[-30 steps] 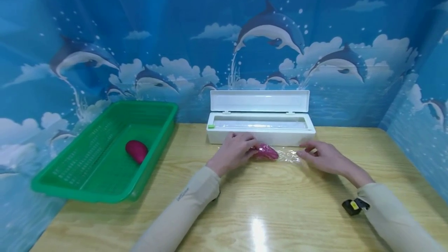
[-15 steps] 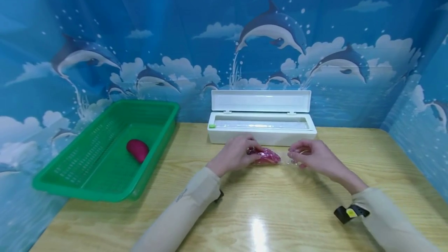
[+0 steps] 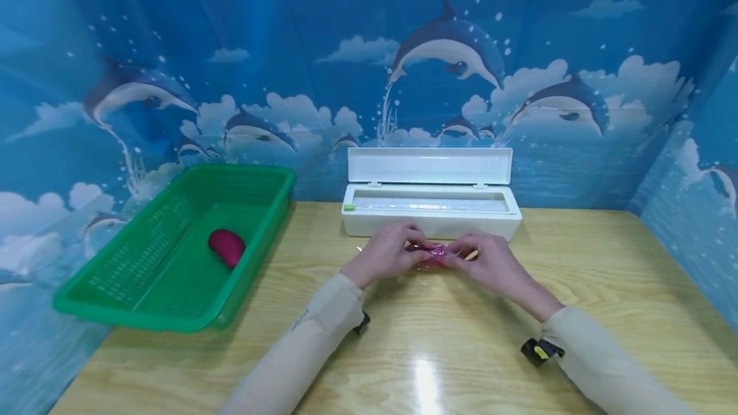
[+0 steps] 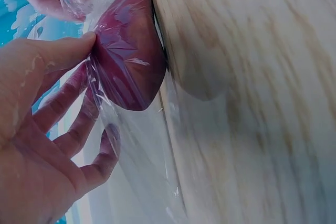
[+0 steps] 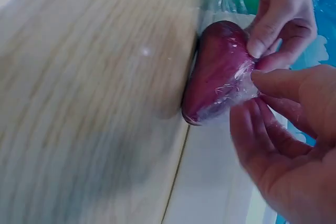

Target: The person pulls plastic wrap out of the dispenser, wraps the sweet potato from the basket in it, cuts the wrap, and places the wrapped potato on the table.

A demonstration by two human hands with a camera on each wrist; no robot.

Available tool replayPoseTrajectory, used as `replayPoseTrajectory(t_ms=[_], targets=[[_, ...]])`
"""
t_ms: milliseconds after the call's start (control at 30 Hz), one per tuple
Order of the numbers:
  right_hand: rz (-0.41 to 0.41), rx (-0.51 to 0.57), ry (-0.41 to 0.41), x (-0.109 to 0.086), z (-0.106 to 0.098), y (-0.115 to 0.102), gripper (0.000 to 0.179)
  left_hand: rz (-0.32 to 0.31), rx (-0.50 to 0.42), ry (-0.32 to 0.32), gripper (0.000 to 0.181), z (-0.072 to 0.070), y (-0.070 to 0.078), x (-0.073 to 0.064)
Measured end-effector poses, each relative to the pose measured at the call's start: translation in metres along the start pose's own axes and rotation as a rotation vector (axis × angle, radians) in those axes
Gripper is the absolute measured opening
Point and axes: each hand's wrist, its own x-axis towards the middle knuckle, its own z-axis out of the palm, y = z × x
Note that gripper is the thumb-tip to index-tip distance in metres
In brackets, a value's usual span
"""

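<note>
A dark red, mango-like fruit [image 3: 434, 259] lies on the table in front of the white box, partly wrapped in clear cling film [image 4: 144, 156]. My left hand [image 3: 387, 252] holds its left side, thumb on top and fingers behind, through the film. From the right, my right hand [image 3: 487, 262] pinches the film's end against the fruit, close to the left thumb. In the right wrist view the film is crumpled over the right side of the fruit [image 5: 216, 74]. Loose film trails beyond the left hand's fingers in the left wrist view.
Directly behind the hands stands the white cling film box [image 3: 432, 228], its lid [image 3: 429, 166] raised and a film roll [image 3: 429, 204] inside. At left, a green basket [image 3: 155, 321] contains another dark red fruit [image 3: 226, 248]. A dolphin-printed backdrop [image 3: 323, 31] borders the table.
My right hand has lifted the film's right end off the table and brought it leftward onto the fruit. My left hand keeps its hold on the fruit, which has come slightly forward.
</note>
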Motion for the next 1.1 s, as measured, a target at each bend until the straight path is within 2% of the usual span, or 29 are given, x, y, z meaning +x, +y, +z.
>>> replayPoseTrajectory(t_ms=[167,333,533,700,833,967,1100], targets=[[-0.009,-0.079,0.046,0.005,0.009,0.000,0.005,0.018,-0.018,0.007,0.017,0.001,-0.001,0.000],[0.017,-0.052,0.055,0.009,0.017,0.000,0.013,0.026,-0.038,0.012,0.018,0.001,-0.003,0.000],[0.018,-0.047,0.045,0.011,0.020,0.002,0.022,-0.012,-0.100,-0.038,0.021,-0.003,-0.007,0.000],[-0.005,-0.100,0.045,0.012,0.020,0.003,0.011,-0.053,-0.147,-0.047,0.027,-0.016,-0.016,-0.008],[-0.033,-0.118,0.042,0.012,0.021,0.003,0.015,-0.111,-0.122,-0.061,0.043,-0.034,-0.026,-0.024],[-0.065,-0.140,0.036,0.010,0.022,0.004,0.023,-0.163,-0.033,-0.140,0.058,-0.046,-0.038,-0.037],[-0.074,-0.176,0.025,0.010,0.021,0.005,0.025,-0.218,0.046,-0.216,0.066,-0.049,-0.047,-0.045]])
